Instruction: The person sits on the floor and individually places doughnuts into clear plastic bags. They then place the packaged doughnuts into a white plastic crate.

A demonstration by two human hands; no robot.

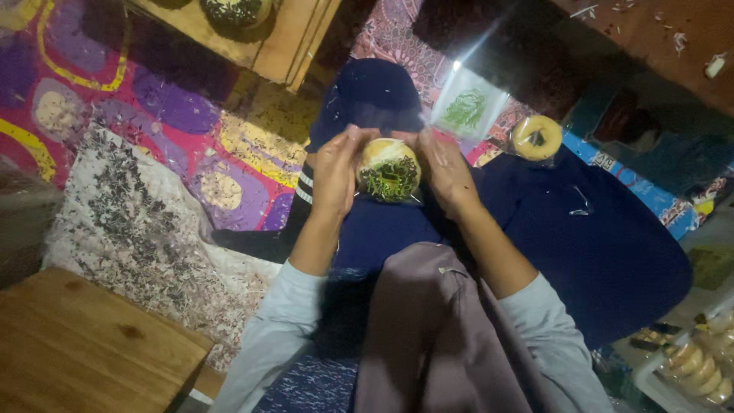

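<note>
Both hands hold one ring-shaped doughnut [389, 169] in front of me, over my lap. It is pale yellow with dark and green sprinkles on its lower face, and a clear plastic wrap seems to lie around it. My left hand [337, 172] grips its left side, my right hand [443, 170] its right side. A second doughnut [536, 137], yellow and wrapped in clear plastic, lies on the dark blue cloth [604, 245] to the right.
A clear bag with green sprinkles [467, 108] lies just beyond my hands. A wooden board [84, 344] is at lower left, a wooden crate [260, 38] at the top. A tray of several doughnuts [699, 367] is at lower right. A patterned mat [153, 115] covers the floor.
</note>
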